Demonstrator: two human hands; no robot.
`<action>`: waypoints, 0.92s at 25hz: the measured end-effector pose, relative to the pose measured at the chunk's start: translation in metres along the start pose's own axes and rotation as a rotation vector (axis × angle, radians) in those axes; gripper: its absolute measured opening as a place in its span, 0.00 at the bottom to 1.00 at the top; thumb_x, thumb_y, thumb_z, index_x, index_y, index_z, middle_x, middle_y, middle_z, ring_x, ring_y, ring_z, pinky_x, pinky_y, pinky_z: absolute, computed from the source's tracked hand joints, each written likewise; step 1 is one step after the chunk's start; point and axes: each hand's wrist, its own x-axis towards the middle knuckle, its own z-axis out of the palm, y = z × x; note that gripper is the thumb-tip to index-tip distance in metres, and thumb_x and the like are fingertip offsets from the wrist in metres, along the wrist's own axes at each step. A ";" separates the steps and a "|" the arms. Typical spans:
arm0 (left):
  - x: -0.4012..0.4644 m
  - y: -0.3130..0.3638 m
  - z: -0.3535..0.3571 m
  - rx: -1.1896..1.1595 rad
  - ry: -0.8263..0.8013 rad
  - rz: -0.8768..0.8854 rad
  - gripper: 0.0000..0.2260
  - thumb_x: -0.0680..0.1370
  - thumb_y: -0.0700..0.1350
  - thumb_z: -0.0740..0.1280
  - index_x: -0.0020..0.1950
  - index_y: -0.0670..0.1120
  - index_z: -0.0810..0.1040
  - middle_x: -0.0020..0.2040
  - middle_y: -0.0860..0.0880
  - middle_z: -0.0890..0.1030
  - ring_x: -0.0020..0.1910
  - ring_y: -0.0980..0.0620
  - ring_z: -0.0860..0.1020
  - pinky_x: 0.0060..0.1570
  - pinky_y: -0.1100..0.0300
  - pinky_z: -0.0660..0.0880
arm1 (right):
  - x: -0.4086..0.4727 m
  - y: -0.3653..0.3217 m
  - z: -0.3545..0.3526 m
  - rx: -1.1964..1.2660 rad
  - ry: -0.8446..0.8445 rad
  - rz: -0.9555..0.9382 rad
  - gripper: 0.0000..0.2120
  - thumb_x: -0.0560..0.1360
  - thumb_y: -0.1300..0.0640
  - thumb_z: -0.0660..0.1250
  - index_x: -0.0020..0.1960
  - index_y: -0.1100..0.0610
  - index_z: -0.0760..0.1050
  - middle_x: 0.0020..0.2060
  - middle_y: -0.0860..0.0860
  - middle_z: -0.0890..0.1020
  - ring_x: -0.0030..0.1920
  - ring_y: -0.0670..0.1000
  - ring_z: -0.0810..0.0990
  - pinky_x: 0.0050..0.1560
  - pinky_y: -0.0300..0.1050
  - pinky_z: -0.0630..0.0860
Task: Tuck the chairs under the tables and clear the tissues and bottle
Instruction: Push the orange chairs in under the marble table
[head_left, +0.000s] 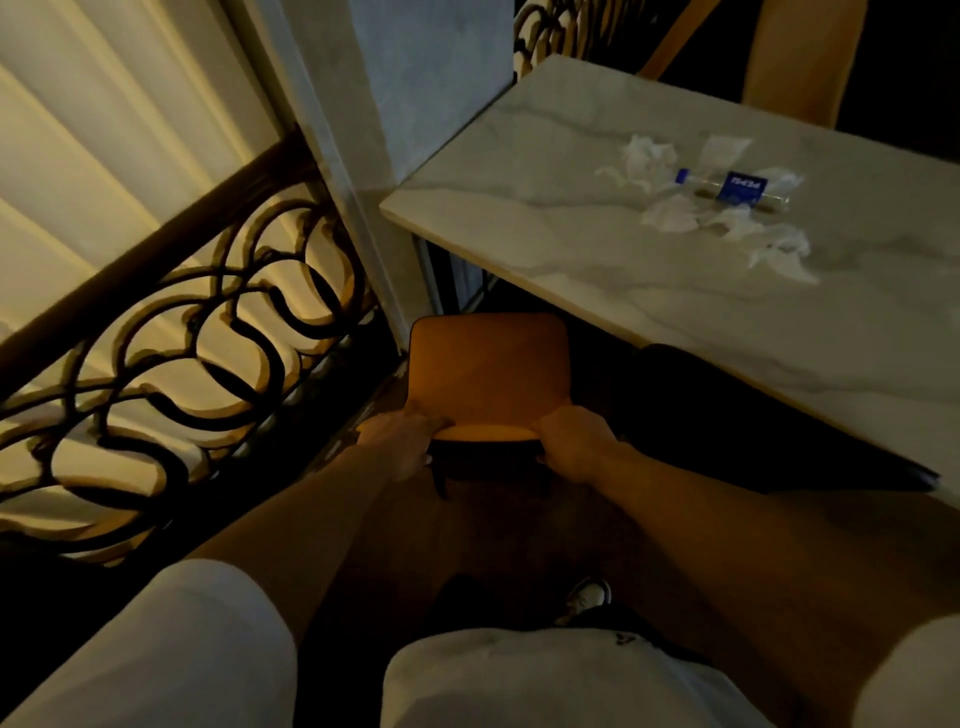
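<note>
The top edge of an orange chair (488, 371) backrest is gripped at its two corners, the left hand (402, 441) and the right hand (574, 441) both curled round it. The chair is seen just beside the near edge of the marble table (597, 244). At two o'clock on the tabletop, a clear bottle (732, 188) is laid flat among crumpled tissues (670, 213).

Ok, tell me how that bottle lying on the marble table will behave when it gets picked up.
The bottle lies on its side, so a nudge could probably roll it across the smooth table. It looks like clear thin plastic and mostly empty, so likely light and a bit squashy. The tissues touching it may drag along or flutter off.
</note>
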 end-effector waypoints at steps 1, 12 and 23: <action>0.001 -0.006 -0.002 -0.017 -0.004 0.027 0.27 0.79 0.51 0.68 0.76 0.59 0.63 0.69 0.51 0.73 0.65 0.45 0.74 0.58 0.42 0.76 | 0.002 -0.004 -0.002 0.018 -0.003 0.020 0.07 0.76 0.51 0.68 0.52 0.51 0.76 0.47 0.51 0.79 0.46 0.53 0.79 0.48 0.55 0.80; 0.035 -0.076 -0.029 0.073 0.010 0.280 0.23 0.81 0.46 0.66 0.74 0.59 0.66 0.54 0.49 0.79 0.51 0.44 0.79 0.44 0.47 0.76 | 0.031 -0.063 -0.008 0.108 0.001 0.288 0.09 0.76 0.52 0.69 0.55 0.53 0.78 0.47 0.51 0.80 0.46 0.50 0.81 0.51 0.51 0.81; 0.114 -0.106 -0.088 0.256 0.061 0.425 0.24 0.80 0.46 0.67 0.75 0.58 0.67 0.64 0.50 0.78 0.60 0.45 0.77 0.51 0.45 0.78 | 0.080 -0.065 -0.029 0.230 0.111 0.438 0.12 0.77 0.53 0.69 0.60 0.51 0.78 0.49 0.51 0.82 0.49 0.52 0.82 0.53 0.54 0.80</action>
